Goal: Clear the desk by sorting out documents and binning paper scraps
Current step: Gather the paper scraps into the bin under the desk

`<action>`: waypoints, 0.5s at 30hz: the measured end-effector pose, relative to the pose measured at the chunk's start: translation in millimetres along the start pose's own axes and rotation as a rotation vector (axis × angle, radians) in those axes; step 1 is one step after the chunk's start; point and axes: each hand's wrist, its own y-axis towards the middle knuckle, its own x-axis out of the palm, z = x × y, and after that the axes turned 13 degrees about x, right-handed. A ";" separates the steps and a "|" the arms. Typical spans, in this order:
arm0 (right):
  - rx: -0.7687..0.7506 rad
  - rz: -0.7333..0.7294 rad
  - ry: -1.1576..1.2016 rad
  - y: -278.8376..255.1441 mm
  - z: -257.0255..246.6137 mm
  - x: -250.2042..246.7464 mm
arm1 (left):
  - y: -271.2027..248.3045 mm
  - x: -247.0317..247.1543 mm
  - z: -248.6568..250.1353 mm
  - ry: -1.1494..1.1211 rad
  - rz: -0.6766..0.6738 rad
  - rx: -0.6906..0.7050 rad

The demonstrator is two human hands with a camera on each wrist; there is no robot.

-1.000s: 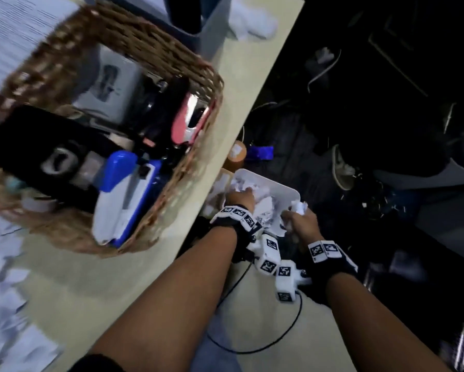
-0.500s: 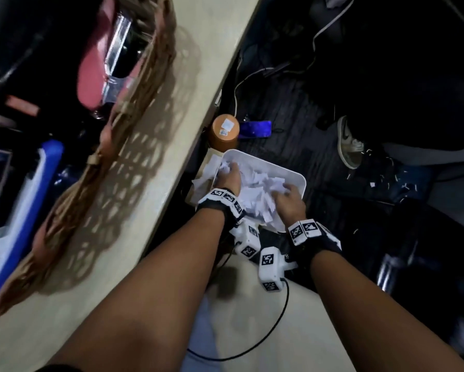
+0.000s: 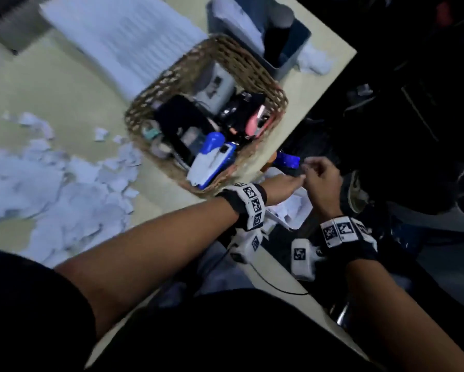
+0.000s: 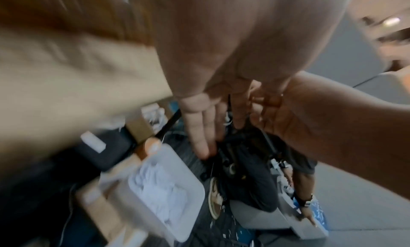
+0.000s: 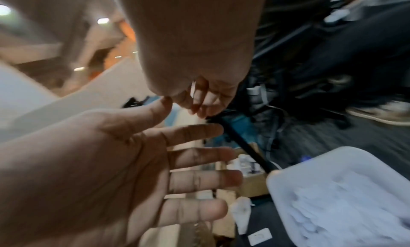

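My two hands meet in the air just off the desk's right edge, above a white bin (image 3: pixel 298 212) on the floor. The left hand (image 3: pixel 292 181) is flat with straight, spread fingers (image 5: pixel 199 156) and holds nothing. Fingers loosely bent, the right hand (image 3: pixel 315 170) touches the left fingertips and shows no paper in it. Torn white scraps (image 4: pixel 155 189) fill the bin (image 5: pixel 288 177) below both palms. A wide heap of paper scraps (image 3: pixel 64 189) lies on the desk at the left. A stack of printed documents (image 3: pixel 123 41) lies at the back.
A wicker basket (image 3: pixel 252 65) full of staplers and desk tools stands near the desk edge, close to my left wrist. Behind it is a grey-blue box (image 3: pixel 287 49) with crumpled paper (image 3: pixel 314 60) beside it. A blue item (image 3: pixel 287 159) and someone's shoe (image 3: pixel 357 191) are on the dark floor.
Both hands were down in the bin among the scraps; now they are lifted out and touch each other above it. The head view has swung back to the desk.
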 end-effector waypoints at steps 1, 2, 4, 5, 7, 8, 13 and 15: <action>-0.087 0.024 -0.005 -13.5 -23.0 -1.6 | -21.8 -11.8 5.2 0.018 -0.019 0.031; -0.177 0.041 0.009 -27.6 -44.0 0.9 | -44.8 -24.7 7.4 0.044 -0.029 0.069; -0.363 0.022 0.059 -60.3 -82.8 16.1 | -91.6 -52.0 -0.1 0.129 -0.025 0.138; -0.470 -0.010 0.066 -77.2 -99.4 27.4 | -114.1 -65.5 -8.0 0.163 -0.007 0.165; -0.683 -0.117 0.021 -111.2 -128.0 56.9 | -164.0 -91.7 -28.8 0.203 0.091 0.202; -0.789 -0.183 -0.018 -129.1 -140.1 73.5 | -189.0 -103.0 -42.5 0.221 0.170 0.213; -1.092 -0.618 -0.348 -195.7 -161.8 167.0 | -293.3 -151.1 -137.8 0.322 0.669 0.144; -1.099 -0.731 -0.552 -207.4 -154.5 203.4 | -326.0 -167.5 -175.4 0.378 0.807 0.092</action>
